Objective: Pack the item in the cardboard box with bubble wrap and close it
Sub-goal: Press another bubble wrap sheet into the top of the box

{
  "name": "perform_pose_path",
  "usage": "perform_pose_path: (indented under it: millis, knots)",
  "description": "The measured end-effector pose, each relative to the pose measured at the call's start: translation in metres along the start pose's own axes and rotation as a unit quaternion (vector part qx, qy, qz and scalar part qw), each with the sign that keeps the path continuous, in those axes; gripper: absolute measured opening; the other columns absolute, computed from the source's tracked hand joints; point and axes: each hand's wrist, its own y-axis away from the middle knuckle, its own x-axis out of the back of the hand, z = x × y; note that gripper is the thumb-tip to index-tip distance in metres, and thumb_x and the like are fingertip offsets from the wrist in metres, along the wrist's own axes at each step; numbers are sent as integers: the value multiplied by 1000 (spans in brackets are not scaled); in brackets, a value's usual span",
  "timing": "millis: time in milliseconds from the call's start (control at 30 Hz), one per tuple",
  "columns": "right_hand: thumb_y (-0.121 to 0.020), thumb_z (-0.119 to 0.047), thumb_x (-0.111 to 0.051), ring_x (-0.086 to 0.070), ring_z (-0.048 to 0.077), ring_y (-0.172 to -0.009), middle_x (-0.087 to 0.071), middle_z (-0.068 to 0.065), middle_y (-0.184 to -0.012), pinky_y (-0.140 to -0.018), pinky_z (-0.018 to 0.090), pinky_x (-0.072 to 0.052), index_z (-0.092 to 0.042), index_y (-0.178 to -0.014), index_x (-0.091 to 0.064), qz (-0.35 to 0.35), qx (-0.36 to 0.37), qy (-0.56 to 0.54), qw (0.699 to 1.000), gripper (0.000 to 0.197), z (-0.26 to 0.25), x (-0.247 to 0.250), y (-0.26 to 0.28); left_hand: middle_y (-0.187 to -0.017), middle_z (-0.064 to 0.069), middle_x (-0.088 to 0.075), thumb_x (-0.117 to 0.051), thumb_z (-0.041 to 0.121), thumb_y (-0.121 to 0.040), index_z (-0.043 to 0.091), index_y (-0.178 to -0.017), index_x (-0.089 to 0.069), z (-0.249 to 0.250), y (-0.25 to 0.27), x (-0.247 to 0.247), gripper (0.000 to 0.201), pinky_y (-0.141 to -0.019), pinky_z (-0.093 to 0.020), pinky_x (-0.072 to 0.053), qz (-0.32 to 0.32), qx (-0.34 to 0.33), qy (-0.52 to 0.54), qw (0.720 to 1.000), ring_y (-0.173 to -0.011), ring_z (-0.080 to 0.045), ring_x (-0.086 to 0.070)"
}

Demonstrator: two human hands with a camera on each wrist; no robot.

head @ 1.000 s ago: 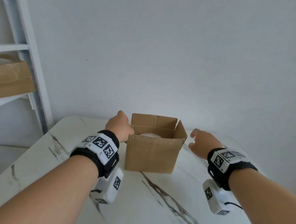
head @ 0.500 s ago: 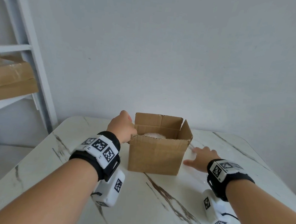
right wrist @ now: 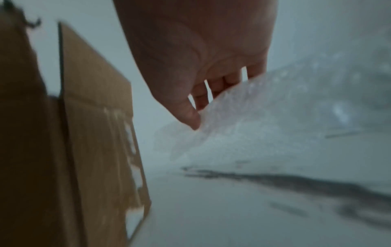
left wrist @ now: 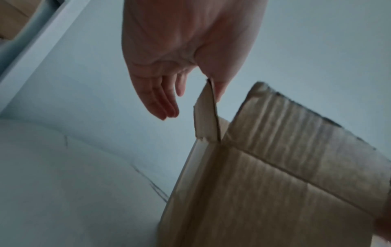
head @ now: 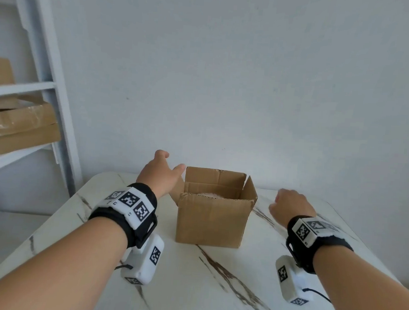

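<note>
The open brown cardboard box (head: 212, 218) sits mid-table, something pale inside. The right hand (right wrist: 196, 70) pinches a clear bubble wrap sheet (right wrist: 264, 120) just right of it, while the left hand (head: 159, 176), fingers relaxed, touches the left flap (left wrist: 206, 115). Best to lift the sheet clear over the right flap and hold the left flap back.

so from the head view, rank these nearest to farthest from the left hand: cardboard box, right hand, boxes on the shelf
1. The cardboard box, right beside the left hand, thumb at its left flap.
2. The right hand, past the box's right side.
3. The boxes on the shelf, far off left.
</note>
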Motion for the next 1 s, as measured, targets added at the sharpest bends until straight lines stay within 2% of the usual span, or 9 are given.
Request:
perform_pose_path:
  millis: [133,300,433,567,633,700,767,867,1000]
  knots:
    - [-84,-20,-49,-55,22,-77,-62,4,-86,-68,31,-46,-13,-90,-53,93,11,-207,974,11,-10,54,2,-121,-4,-58,-54,39,-92,20,-127,-48,25,5,16,41,-94,-36,-47,56,-77,12,995,-111,-22,-55]
    - [-85,-22,-63,-59,19,-73,-68,5,-94,-58,25,-44,-15,-90,-55,138,87,-459,873,12,-44,98,13,-118,1,-60,-57,34,-93,18,-121,-58,64,22,23,33,-87,-24,-43,21,-142,91,986,-107,-14,-56]
    - [-83,-17,-66,-71,18,-84,-75,5,-87,-76,30,-54,-7,-97,-59,76,115,-590,795,19,-70,123,30,-128,3,-54,-57,48,-89,22,-133,-49,88,35,27,52,-95,-28,-43,-81,-106,203,970,-114,-17,-54]
    - [-93,-18,-56,-72,26,-92,-73,14,-99,-88,40,-56,-3,-105,-55,-26,141,-685,714,19,-84,137,45,-150,0,-35,-62,71,-70,31,-151,-18,94,31,30,100,-112,-42,-34,-137,-44,272,952,-134,-22,-40]
    - [-96,-20,-52,-72,27,-94,-72,15,-104,-88,40,-55,0,-113,-53,-61,144,-709,687,26,-86,139,46,-146,-5,-43,-69,62,-72,29,-153,-10,91,27,32,105,-108,-43,-39,-137,-22,333,933,-127,-21,-50]
    - [-99,-25,-47,-72,27,-95,-71,16,-107,-88,39,-55,-1,-117,-53,-78,139,-712,684,31,-84,139,45,-121,-9,-65,-77,37,-77,20,-151,-17,88,25,36,96,-100,-39,-47,-112,-14,399,910,-104,-18,-66]
    - [-102,-35,-36,-70,27,-99,-70,14,-110,-90,39,-54,-4,-117,-54,-102,136,-705,689,39,-81,135,45,-109,-10,-68,-79,16,-77,16,-142,-34,87,25,39,79,-88,-32,-54,-66,-16,407,911,-86,-17,-67]
    - [-103,-40,-25,-65,27,-107,-67,13,-117,-92,39,-51,-7,-118,-58,-129,127,-711,680,50,-80,128,46,-102,-8,-61,-79,7,-74,15,-126,-46,88,27,38,62,-70,-27,-56,6,-13,367,930,-76,-15,-62]
    - [-99,-31,-45,-61,22,-112,-64,6,-123,-92,36,-53,-12,-126,-57,-107,140,-647,742,35,-93,118,49,-100,-9,-61,-79,6,-72,13,-109,-50,91,29,30,47,-68,-30,-57,30,-23,344,938,-74,-18,-63]
